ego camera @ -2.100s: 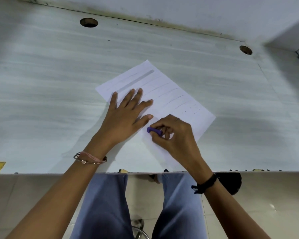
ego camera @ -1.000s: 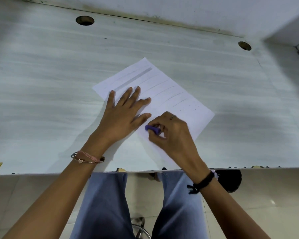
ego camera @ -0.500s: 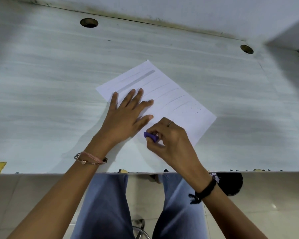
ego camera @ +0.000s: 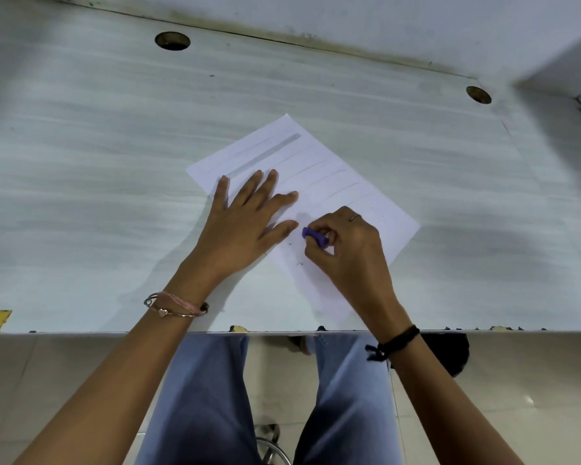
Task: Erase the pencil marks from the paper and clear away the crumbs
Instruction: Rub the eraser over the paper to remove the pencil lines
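I see the paper [ego camera: 332, 169] lying at an angle on the pale bench [ego camera: 81, 162], near its front edge. The left hand [ego camera: 245, 226] lies flat on the sheet, with the fingers straight and spread. The right hand [ego camera: 353, 250] pinches a small purple eraser [ego camera: 312, 234], whose tip is on the paper just beside the left thumb. Grey pencil marks [ego camera: 265, 154] cross the far part. A few dark crumbs [ego camera: 299, 263] lie below the eraser.
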`<act>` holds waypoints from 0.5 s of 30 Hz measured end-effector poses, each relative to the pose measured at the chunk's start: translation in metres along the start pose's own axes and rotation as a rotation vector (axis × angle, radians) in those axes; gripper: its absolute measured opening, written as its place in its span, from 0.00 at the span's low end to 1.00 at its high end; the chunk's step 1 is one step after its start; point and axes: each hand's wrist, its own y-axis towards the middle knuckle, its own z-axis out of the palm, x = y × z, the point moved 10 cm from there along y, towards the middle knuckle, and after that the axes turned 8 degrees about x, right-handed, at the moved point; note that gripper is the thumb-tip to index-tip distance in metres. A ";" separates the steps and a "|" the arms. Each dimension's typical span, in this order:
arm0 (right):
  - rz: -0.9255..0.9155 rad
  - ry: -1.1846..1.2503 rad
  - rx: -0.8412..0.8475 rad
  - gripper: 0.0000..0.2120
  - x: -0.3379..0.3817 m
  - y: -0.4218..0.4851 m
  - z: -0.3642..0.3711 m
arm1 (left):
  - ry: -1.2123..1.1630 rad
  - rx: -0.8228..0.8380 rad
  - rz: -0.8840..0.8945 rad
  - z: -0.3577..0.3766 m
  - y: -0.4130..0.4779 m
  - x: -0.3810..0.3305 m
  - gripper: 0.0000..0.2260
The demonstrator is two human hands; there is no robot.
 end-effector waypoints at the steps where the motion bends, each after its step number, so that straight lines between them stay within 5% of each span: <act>1: -0.024 0.000 0.028 0.03 0.007 -0.004 0.006 | 0.003 0.003 -0.002 0.000 0.000 0.000 0.30; 4: -0.096 0.040 0.125 0.03 0.025 -0.018 0.021 | -0.003 0.006 -0.004 0.001 0.001 0.001 0.30; 9: -0.014 0.023 -0.017 0.05 -0.004 0.000 -0.006 | -0.019 0.000 0.007 0.000 0.000 0.000 0.29; 15: -0.097 0.064 0.110 0.05 0.020 -0.015 0.015 | -0.010 0.002 0.006 0.000 0.000 0.001 0.28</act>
